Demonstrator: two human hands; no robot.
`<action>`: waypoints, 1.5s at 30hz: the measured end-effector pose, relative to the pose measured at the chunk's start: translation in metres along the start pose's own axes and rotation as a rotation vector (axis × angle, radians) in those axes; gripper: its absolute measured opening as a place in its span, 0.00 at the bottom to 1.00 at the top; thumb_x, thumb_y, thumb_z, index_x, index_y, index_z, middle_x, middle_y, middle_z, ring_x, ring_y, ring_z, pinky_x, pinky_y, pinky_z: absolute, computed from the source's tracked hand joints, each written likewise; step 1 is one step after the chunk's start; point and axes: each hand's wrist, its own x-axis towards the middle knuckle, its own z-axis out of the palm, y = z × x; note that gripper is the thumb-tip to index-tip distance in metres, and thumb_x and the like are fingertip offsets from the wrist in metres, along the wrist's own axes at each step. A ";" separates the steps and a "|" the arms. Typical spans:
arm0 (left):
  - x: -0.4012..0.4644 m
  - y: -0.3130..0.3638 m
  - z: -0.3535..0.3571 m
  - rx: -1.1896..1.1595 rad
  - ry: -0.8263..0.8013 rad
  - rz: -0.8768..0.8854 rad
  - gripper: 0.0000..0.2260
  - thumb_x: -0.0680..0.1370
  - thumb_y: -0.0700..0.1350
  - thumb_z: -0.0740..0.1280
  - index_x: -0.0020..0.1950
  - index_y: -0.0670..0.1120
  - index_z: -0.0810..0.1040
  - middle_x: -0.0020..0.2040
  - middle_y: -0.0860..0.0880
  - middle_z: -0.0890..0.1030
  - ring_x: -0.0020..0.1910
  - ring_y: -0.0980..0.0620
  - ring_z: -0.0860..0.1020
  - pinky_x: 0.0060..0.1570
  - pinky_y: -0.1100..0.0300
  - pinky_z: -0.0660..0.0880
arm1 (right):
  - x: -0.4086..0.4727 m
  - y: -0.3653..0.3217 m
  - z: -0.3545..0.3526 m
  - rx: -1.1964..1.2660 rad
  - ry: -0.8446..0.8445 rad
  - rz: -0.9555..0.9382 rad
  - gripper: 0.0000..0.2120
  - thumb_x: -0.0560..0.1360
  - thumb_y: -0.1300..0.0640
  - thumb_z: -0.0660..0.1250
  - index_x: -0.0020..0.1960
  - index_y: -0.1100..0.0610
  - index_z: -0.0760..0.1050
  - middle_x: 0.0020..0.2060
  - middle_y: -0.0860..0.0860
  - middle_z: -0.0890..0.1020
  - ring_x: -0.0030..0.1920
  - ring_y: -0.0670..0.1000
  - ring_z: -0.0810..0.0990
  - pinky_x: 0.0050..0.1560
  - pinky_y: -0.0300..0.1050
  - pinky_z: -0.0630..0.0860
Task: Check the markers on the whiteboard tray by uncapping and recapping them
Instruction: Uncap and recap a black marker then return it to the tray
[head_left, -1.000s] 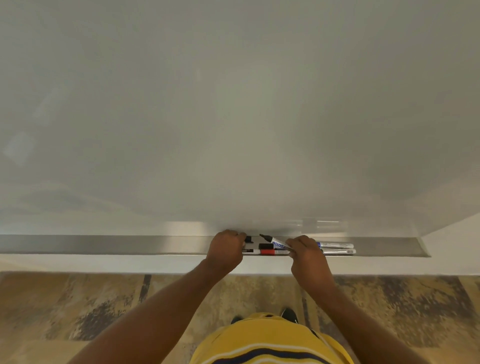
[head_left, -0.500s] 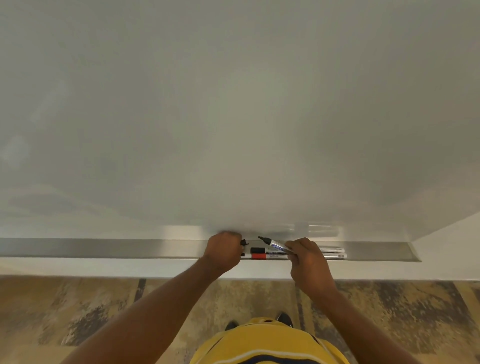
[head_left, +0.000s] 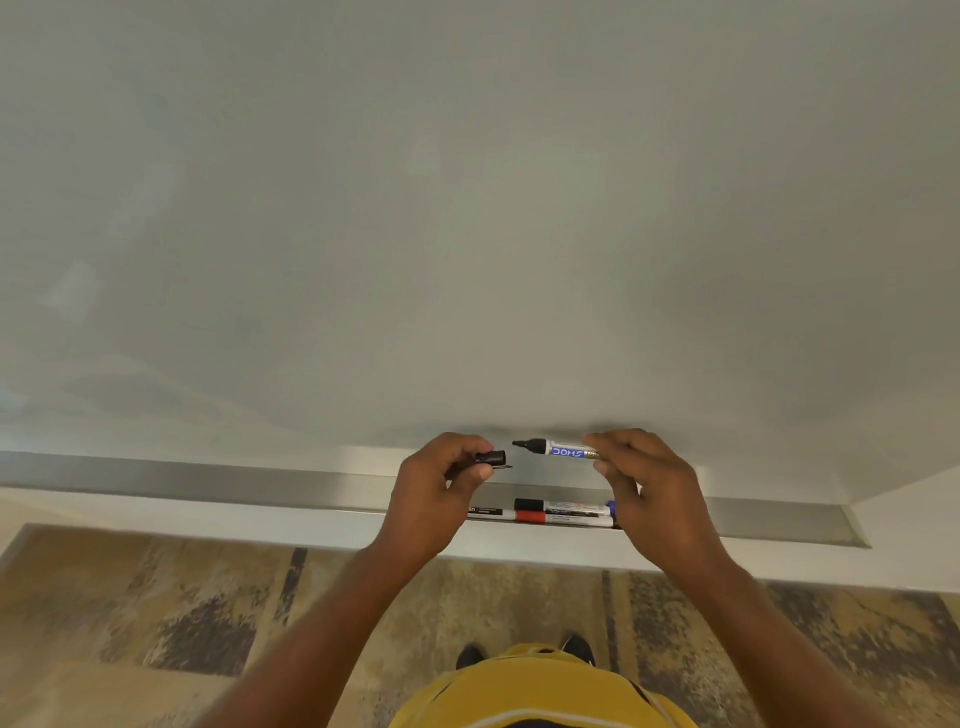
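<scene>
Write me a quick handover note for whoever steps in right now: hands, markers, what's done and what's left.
Left hand: holds the black cap, off the marker.
Right hand: holds the uncapped marker, tip pointing left at the cap, apart from it.
Tray: black-capped marker and red-capped marker lie below the hands.
Done: this marker is uncapped.
Left: recap it and set it back; which tray markers are already checked cannot be told.

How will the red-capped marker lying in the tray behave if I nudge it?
The red-capped marker looks round and smooth, so it would probably roll, but the tray lip and the black-capped marker lying against it should check that. It seems rigid and light, likely sliding lengthwise easily on the metal.
</scene>
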 end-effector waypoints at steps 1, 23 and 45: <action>-0.001 0.002 -0.001 -0.012 0.012 -0.002 0.12 0.75 0.39 0.71 0.51 0.56 0.81 0.46 0.59 0.83 0.47 0.60 0.81 0.46 0.71 0.75 | 0.002 -0.002 -0.001 -0.004 0.000 -0.015 0.18 0.73 0.71 0.67 0.59 0.56 0.79 0.51 0.46 0.79 0.53 0.46 0.76 0.54 0.31 0.70; 0.005 0.023 -0.004 -0.148 0.005 -0.128 0.13 0.74 0.34 0.70 0.44 0.53 0.84 0.37 0.50 0.85 0.36 0.55 0.82 0.44 0.64 0.79 | 0.011 -0.012 0.013 0.013 0.049 -0.092 0.20 0.69 0.76 0.69 0.56 0.59 0.81 0.51 0.52 0.82 0.52 0.47 0.79 0.59 0.39 0.74; 0.028 -0.071 -0.006 0.393 -0.098 -0.150 0.10 0.73 0.37 0.69 0.46 0.52 0.83 0.38 0.60 0.81 0.40 0.55 0.79 0.42 0.63 0.73 | -0.007 0.037 0.038 -0.081 -0.194 0.075 0.20 0.77 0.63 0.64 0.68 0.53 0.71 0.65 0.50 0.75 0.64 0.47 0.72 0.67 0.38 0.64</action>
